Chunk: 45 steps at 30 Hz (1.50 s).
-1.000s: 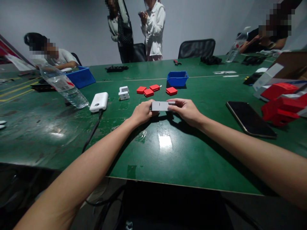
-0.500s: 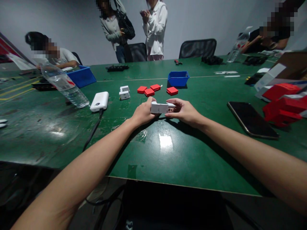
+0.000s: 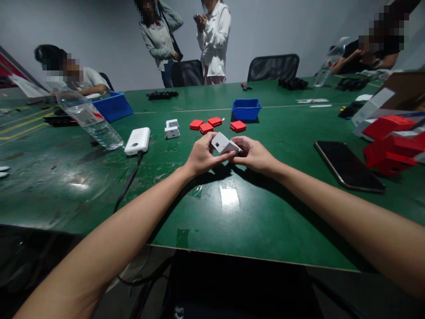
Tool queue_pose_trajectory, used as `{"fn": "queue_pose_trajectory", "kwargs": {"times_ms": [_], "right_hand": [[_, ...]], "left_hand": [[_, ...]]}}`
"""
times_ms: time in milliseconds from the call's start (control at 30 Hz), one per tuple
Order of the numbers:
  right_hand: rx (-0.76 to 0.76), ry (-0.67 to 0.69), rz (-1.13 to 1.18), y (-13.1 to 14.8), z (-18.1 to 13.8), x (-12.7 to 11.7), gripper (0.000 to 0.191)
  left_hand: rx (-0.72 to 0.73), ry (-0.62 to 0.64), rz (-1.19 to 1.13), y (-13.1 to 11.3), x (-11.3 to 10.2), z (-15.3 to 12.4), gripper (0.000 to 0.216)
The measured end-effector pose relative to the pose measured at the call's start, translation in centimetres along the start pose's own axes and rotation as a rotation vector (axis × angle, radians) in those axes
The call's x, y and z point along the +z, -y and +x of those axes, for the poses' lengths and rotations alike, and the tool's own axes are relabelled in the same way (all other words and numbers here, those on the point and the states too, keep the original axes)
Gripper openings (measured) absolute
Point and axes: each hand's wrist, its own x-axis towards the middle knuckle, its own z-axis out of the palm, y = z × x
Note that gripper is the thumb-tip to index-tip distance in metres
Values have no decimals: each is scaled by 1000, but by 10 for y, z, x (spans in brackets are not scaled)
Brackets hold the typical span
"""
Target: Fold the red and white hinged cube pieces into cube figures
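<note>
Both my hands meet over the middle of the green table. My left hand pinches a small white plastic block, tilted with one corner up. My right hand curls its fingers round the block's right end, where a smaller part is hidden under the fingertips. Just beyond lie several red square pieces and another white block.
A white power bank with a black cable and a water bottle lie left. A blue bin stands behind. A black phone and red boxes are right. Other people sit and stand around the far side.
The white block lay level between my hands a second ago; now it is turned and tilted up in my left hand, with my right fingers closer under it. A standing person shifted.
</note>
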Motion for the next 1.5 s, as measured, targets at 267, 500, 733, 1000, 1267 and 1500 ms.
{"fn": "queue_pose_trajectory", "kwargs": {"times_ms": [267,500,733,1000,1267,1500], "right_hand": [[-100,61,-94,0,-3,3,57],[-100,35,-233,10,-6,3,61],[-166,57,-194,11,-8,5,57],[-141,17,-219,10,-8,8,54],[-89,-267,-411,-7,-1,1,57],[-46,-374,-542,-5,-2,-2,56]], "left_hand": [[456,-98,227,3,0,-2,50],[588,-88,198,-3,4,-5,57],[648,-58,183,-6,1,-5,55],[589,-67,244,-6,0,-4,52],[216,89,439,10,-5,2,46],[105,202,398,13,-5,1,43]]}}
